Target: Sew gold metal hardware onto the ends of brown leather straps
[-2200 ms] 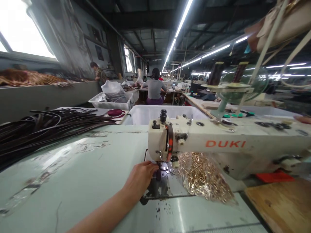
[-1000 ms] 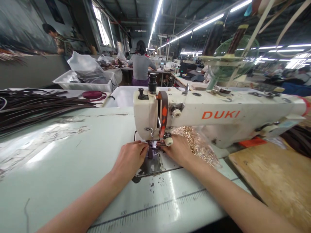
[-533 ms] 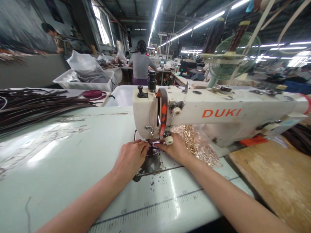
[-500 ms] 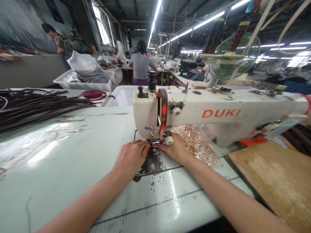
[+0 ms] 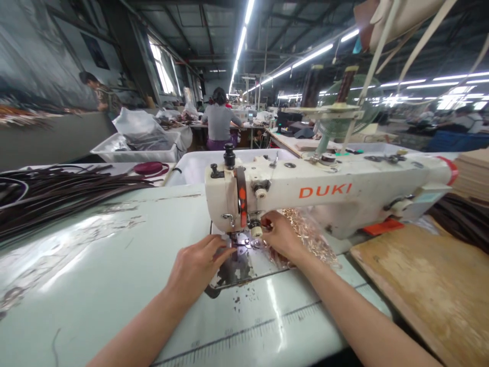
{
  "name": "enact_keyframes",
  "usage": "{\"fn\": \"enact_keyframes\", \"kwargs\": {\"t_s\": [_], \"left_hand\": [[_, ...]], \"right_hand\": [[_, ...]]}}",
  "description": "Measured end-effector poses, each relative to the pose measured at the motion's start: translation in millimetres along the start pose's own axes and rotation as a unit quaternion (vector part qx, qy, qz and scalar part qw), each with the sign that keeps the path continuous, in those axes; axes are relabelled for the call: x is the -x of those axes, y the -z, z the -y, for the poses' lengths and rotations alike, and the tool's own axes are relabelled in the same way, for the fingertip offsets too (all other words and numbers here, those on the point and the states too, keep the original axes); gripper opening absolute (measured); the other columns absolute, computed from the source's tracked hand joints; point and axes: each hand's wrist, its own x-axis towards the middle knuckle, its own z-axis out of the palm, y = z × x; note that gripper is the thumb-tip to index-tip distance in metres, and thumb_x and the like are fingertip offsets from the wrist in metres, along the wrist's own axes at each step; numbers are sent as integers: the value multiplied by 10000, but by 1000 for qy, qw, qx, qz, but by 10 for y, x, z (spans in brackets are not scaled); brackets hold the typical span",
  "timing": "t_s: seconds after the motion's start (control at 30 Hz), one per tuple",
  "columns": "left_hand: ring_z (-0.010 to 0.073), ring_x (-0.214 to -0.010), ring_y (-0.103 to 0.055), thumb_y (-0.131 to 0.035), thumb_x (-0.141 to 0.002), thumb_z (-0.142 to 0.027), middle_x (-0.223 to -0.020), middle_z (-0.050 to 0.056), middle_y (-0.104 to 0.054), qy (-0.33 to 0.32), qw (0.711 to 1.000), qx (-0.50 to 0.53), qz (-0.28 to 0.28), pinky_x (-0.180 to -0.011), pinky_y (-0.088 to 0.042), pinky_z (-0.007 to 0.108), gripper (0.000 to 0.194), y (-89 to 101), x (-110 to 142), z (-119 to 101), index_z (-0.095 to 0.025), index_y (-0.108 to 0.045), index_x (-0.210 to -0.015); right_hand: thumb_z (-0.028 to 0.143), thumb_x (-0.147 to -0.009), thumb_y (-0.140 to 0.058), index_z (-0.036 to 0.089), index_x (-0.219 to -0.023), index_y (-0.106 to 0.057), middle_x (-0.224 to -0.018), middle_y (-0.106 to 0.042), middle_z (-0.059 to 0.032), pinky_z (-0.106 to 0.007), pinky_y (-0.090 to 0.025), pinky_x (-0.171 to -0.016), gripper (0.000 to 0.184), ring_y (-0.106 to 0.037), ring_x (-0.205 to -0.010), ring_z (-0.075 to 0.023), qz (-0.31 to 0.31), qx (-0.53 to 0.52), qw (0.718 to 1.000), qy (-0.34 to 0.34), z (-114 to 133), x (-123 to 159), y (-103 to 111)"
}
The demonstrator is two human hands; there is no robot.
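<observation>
A white sewing machine (image 5: 275, 188) marked DUKI stands across the table in front of me. My left hand (image 5: 196, 262) rests at the left of its metal needle plate (image 5: 233, 270); thumb and fingers are a little apart, and no object shows between them. To the right of the presser foot (image 5: 234, 239), my right hand (image 5: 282, 235) is raised behind the small white knob (image 5: 256, 232). Its fingers are curled together, and the knob and shadow partly hide the tips, so what they hold is unclear. Close behind that hand lies a clear plastic bag (image 5: 315, 244) of gold-coloured metal rings.
Dark strips (image 5: 57, 191) and a maroon coil (image 5: 151, 168) lie at the left. A wooden board (image 5: 420, 275) sits right, beside an orange-red piece (image 5: 383, 227). White bins (image 5: 191, 171) stand behind the machine. One person (image 5: 220, 120) sits ahead; another (image 5: 101, 94) is far left.
Both hands were together at the presser foot. My right hand has drawn away to the right and slightly up; my left has backed off a little left and its fingers have parted.
</observation>
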Motion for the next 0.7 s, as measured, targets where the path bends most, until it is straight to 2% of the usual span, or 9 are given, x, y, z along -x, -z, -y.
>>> {"fn": "enact_keyframes", "kwargs": {"t_s": [0.07,0.17,0.27,0.33,0.43,0.53,0.63,0.7], "left_hand": [[156,-675,-633,-556,-857,-460,-840,-8,-669,52,998,-1,28,-647,-479,268,270,39,-33,68,-204,-618,-794],[192,-749,-639,-592,-817,-462,-868,15,-670,96,993,-8,70,-699,-482,295,264,41,-133,160,-204,-620,-868],[230,-880,-631,-540,-849,-407,-995,64,-663,62,993,-13,96,-779,-481,328,276,11,-226,203,-188,-618,-996],[236,-954,-611,-484,-882,-386,-1055,78,-652,23,992,-16,122,-834,-470,338,280,-9,-265,212,-190,-618,-1031],[227,-960,-600,-381,-930,-388,-986,74,-665,-30,985,-20,167,-860,-466,336,327,-34,-304,225,-187,-639,-947],[219,-951,-591,-326,-949,-385,-915,58,-666,-73,977,-35,197,-915,-440,353,378,-47,-339,226,-185,-640,-883],[236,-1032,-563,-319,-953,-388,-982,77,-649,-92,975,-61,191,-1007,-368,395,377,-38,-331,194,-177,-629,-914],[257,-1112,-530,-329,-951,-383,-1109,112,-612,-87,978,-81,173,-1038,-338,417,364,-12,-259,169,-159,-605,-1032]], "right_hand": [[256,-742,-503,160,-772,-566,-685,-570,-11,-219,-347,-552,119,-490,-597,-120,8,-39,999,-19,-56,18,182],[309,-834,-365,153,-872,-525,-702,-589,-27,-206,-297,-433,227,-420,-454,-90,49,-87,994,-38,-118,90,344],[303,-837,-339,160,-795,-493,-643,-564,-16,-208,-268,-384,215,-363,-387,-80,96,-98,990,-41,-102,172,338],[268,-833,-337,169,-790,-478,-609,-528,12,-199,-273,-396,177,-366,-397,-81,104,-87,990,-37,-48,205,288],[206,-797,-423,173,-822,-494,-644,-519,24,-190,-310,-490,82,-445,-517,-93,84,-36,996,-20,55,232,220],[182,-776,-520,168,-857,-552,-700,-558,0,-211,-329,-586,88,-508,-651,-127,79,38,996,2,139,278,181],[256,-817,-574,167,-920,-613,-727,-605,-40,-234,-346,-625,142,-564,-719,-171,99,106,989,15,179,350,174],[314,-835,-590,174,-932,-644,-747,-630,-61,-241,-359,-638,179,-596,-759,-194,115,143,983,21,183,391,195]]}}
